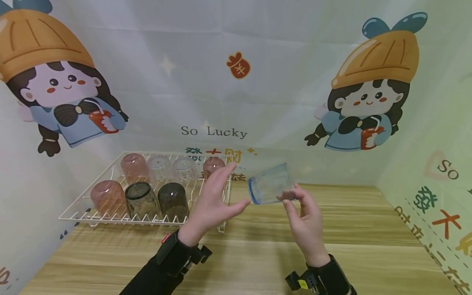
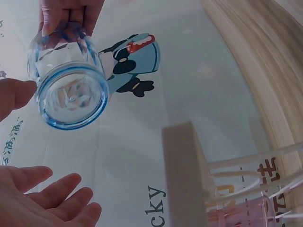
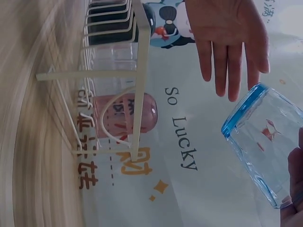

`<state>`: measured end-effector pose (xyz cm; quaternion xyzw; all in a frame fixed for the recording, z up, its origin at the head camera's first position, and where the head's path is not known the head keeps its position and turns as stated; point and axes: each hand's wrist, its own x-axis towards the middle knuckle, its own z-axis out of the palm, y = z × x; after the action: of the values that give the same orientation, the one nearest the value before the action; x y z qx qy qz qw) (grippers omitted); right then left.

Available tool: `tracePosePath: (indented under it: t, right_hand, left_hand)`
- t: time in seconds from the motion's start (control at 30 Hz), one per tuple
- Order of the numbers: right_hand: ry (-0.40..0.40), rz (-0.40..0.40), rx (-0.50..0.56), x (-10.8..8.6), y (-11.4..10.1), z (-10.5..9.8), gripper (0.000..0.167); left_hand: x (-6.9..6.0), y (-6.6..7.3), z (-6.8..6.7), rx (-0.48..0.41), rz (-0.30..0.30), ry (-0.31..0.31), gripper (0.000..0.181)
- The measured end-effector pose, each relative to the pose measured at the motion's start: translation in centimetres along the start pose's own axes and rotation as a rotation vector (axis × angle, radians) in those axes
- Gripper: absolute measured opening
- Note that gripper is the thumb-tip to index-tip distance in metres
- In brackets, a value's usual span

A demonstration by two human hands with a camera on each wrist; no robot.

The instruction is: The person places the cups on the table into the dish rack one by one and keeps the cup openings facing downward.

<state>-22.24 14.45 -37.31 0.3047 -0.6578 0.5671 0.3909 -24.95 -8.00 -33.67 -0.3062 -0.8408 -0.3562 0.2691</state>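
Note:
A clear blue-tinted drinking glass (image 1: 271, 184) is held tilted above the table, its thick blue base facing left. My right hand (image 1: 304, 221) pinches it near the rim, with the thumb and fingers on opposite sides. Just left of the base, my left hand (image 1: 214, 200) has its fingers extended and thumb spread, holding nothing. In the left wrist view the glass (image 2: 71, 80) shows its round base, with the left thumb (image 2: 16, 97) close beside it; whether they touch I cannot tell. The right wrist view shows the left fingers (image 3: 232, 61) straight near the glass (image 3: 267, 142).
A white wire rack (image 1: 147, 222) stands at the left, bearing several upside-down glasses: pink ones (image 1: 107, 198), clear ones (image 1: 184, 169) and dark ones (image 1: 173, 200). Its right edge is close to my left hand. A printed cloth (image 1: 280, 102) hangs behind the wooden table (image 1: 350, 217).

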Motion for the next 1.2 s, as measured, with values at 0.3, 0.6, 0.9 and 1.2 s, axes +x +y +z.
tracePosePath:
  t: [0.3,0.6,0.9,1.2]
  right_hand:
    - [0.003,0.001,0.098,-0.1,-0.4,0.3,0.015]
    - [0.024,0.057,0.126,0.0,-0.9,0.4,0.016]
    - [0.009,0.253,0.16,-0.4,-1.3,0.1,0.02]
    - [0.04,0.268,0.22,-0.5,-1.2,0.1,0.016]
  left_hand:
    - [0.1,0.7,0.7,-0.05,-0.029,-0.017,0.091]
    - [0.1,1.2,1.4,-0.176,-0.038,-0.029,0.092]
    - [0.2,1.6,2.1,-0.248,0.001,-0.013,0.092]
    - [0.3,2.0,2.5,-0.34,0.039,0.02,0.086]
